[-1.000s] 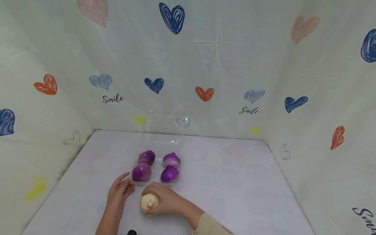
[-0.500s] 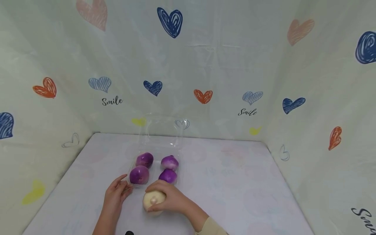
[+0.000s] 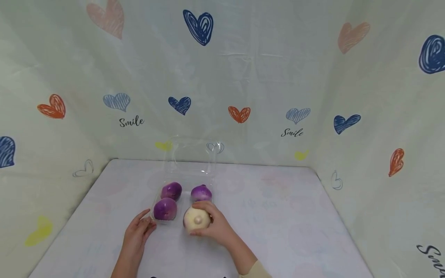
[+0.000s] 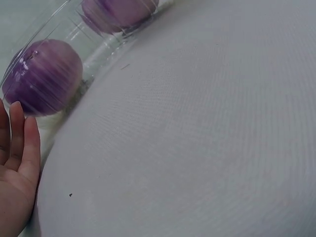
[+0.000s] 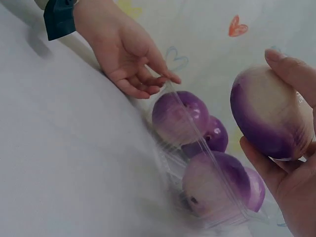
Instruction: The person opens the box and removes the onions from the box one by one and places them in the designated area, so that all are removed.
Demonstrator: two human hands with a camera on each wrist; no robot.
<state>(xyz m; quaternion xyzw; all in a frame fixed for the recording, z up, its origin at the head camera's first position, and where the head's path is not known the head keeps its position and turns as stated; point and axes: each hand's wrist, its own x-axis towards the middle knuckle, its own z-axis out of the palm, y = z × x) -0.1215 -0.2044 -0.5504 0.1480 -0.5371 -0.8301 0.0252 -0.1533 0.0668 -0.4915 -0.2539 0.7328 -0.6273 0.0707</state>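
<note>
And across it comes! My right hand (image 3: 217, 226) has just brought this purple-and-white turnip (image 3: 197, 220) up and rightward, from in front of the clear plastic clamshell container (image 3: 183, 195) to its near right corner. Thumb and fingers are clamped round it. Four purple turnips (image 5: 180, 117) already sit inside the container, the near right one now hidden from above by mine. So I'd call this mid-carry: closer to the container, not yet released. My left hand (image 3: 135, 231) wraps round nothing, fingertips at the container's near left corner.
</note>
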